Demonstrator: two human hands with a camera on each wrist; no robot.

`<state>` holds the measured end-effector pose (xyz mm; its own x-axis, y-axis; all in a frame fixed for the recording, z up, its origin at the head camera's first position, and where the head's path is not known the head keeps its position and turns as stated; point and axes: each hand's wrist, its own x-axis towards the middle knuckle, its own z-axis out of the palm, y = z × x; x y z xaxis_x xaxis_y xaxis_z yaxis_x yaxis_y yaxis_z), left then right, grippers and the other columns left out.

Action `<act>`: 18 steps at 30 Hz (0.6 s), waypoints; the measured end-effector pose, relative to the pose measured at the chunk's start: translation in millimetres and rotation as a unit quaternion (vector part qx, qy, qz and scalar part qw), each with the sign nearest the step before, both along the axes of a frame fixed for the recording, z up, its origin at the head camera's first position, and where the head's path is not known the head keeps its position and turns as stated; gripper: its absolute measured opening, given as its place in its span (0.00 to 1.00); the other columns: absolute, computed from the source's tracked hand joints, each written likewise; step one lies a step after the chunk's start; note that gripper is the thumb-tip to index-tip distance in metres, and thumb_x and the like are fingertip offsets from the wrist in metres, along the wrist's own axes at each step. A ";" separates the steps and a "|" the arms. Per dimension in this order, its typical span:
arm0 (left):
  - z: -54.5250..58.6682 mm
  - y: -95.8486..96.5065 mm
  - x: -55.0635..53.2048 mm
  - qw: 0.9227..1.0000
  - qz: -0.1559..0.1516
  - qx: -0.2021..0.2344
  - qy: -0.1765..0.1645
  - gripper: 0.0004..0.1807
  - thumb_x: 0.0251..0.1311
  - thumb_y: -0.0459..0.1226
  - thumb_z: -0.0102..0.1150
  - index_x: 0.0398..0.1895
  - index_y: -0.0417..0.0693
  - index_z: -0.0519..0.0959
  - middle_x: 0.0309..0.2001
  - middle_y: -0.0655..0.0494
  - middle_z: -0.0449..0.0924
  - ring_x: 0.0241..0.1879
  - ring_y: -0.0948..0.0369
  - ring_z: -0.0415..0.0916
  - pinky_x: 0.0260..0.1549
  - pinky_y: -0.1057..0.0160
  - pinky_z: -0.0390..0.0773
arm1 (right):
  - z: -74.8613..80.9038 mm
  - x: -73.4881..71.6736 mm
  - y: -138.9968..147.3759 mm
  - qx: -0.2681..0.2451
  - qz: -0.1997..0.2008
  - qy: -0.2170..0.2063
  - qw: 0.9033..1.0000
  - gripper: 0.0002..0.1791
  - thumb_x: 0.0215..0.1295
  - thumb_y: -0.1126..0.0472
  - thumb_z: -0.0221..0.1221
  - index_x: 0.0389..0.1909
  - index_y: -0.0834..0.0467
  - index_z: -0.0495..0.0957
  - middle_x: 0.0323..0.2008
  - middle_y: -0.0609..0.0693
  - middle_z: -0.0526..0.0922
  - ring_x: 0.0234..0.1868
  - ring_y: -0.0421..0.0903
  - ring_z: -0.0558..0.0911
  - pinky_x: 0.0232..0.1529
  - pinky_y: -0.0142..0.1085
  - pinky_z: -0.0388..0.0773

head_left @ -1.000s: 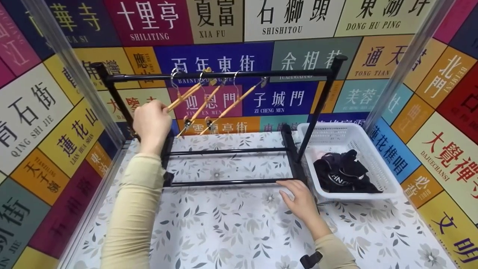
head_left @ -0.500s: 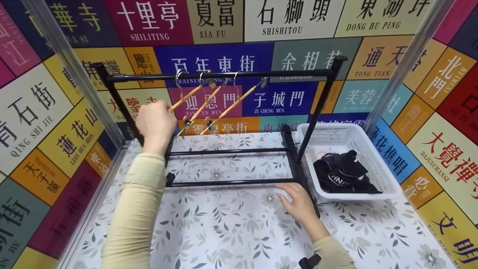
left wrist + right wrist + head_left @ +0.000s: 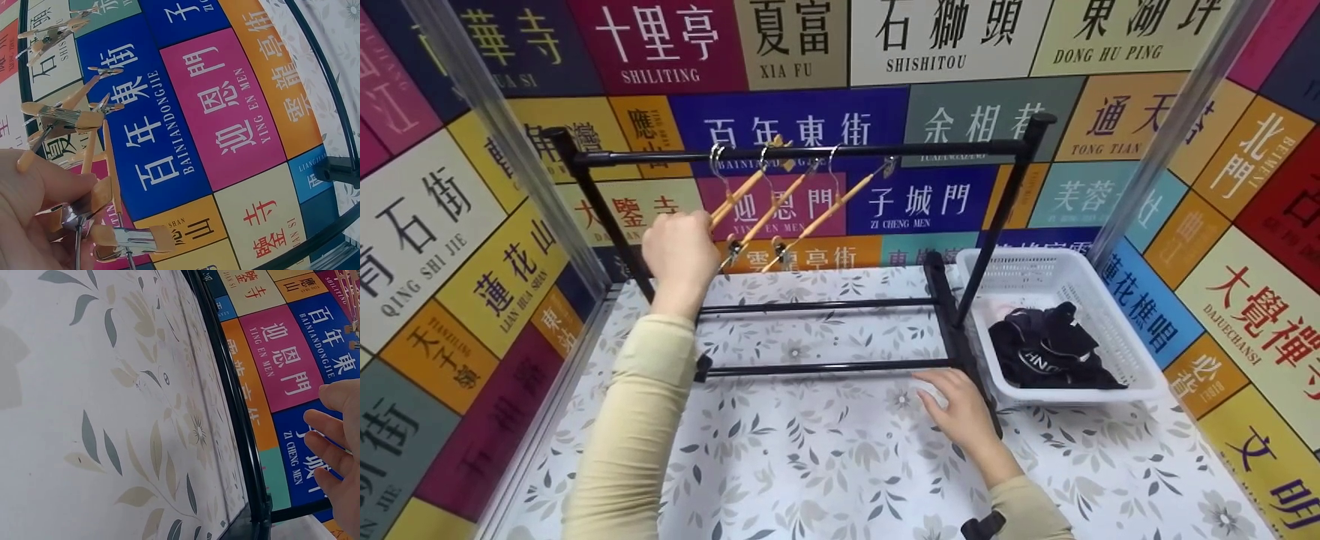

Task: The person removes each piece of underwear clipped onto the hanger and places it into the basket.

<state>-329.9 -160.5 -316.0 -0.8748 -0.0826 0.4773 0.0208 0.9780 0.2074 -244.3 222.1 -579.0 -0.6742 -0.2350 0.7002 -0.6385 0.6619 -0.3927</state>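
Note:
Several wooden clip hangers (image 3: 808, 220) hang by metal hooks from the top bar of a black garment rack (image 3: 922, 149). My left hand (image 3: 681, 255) grips the near end of the leftmost one; in the head view its fingers are hidden behind the back of the hand. In the left wrist view, the thumb and fingers (image 3: 67, 183) pinch that end close to a metal-and-wood clip (image 3: 135, 239). My right hand (image 3: 958, 405) is by the rack's front lower bar (image 3: 825, 367), near its right end. Its fingers are relaxed and hold nothing, as the right wrist view shows.
A white plastic basket (image 3: 1136, 330) with black clothing (image 3: 1046, 352) inside stands right of the rack. The table (image 3: 802, 465) has a leaf-patterned cover. Panels with printed signs (image 3: 791, 120) surround it at the back and sides.
My left hand has moved a little to the right and down, and the leftmost hanger has shifted right along the bar with it. The right hand has hardly moved.

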 end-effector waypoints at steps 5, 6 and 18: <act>1.1 0.3 -0.1 0.999 -0.011 -0.011 0.038 0.09 0.48 0.29 0.65 0.36 0.39 0.84 0.31 0.42 0.82 0.36 0.43 0.73 0.39 0.46 0.73 | 1.0 0.5 -0.7 -0.004 0.001 -0.004 1.000 0.19 0.53 0.70 0.70 0.47 0.58 0.84 0.44 0.51 0.86 0.46 0.53 0.81 0.50 0.45 0.75; 1.8 0.7 -0.2 0.999 -0.013 -0.009 0.041 0.09 0.48 0.29 0.65 0.35 0.39 0.85 0.31 0.42 0.82 0.36 0.43 0.73 0.39 0.46 0.73 | 1.2 0.4 -0.9 -0.005 0.003 -0.002 1.000 0.19 0.53 0.70 0.70 0.47 0.58 0.84 0.44 0.51 0.86 0.46 0.53 0.81 0.50 0.46 0.75; 12.5 10.1 2.2 0.996 -0.025 0.083 0.031 0.15 0.48 0.24 0.57 0.38 0.43 0.86 0.34 0.45 0.83 0.39 0.46 0.73 0.41 0.50 0.73 | -0.5 -1.8 -0.3 -0.009 0.017 0.008 1.000 0.19 0.52 0.72 0.70 0.47 0.59 0.84 0.44 0.51 0.86 0.45 0.56 0.82 0.50 0.46 0.74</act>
